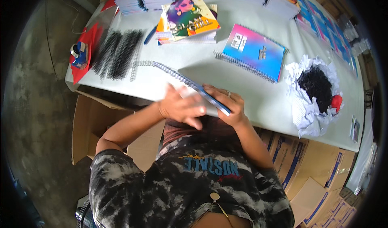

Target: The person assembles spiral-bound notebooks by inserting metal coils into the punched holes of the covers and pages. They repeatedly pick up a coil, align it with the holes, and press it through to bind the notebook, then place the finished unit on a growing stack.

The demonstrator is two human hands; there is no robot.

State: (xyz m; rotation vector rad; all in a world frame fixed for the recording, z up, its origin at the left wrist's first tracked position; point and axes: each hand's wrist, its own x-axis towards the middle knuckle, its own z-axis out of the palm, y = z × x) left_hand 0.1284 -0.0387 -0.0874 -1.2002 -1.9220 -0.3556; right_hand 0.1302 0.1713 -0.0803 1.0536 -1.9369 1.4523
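Notebook (218, 105) sits at the table's (262, 102) near edge; we find right hand (231, 103) fingers clamped on it, left hand (182, 106) fingers apart. We judge it light, stiff-covered: grip covers, spare the springy coil (174, 73).

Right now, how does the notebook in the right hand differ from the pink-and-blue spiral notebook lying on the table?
The held notebook is tilted, its thin edge toward the camera; the pink-and-blue spiral notebook lies flat, its cover facing up.
The right hand grips the held notebook; no hand touches the pink-and-blue spiral notebook on the table.
Both have coil binding and show some blue.
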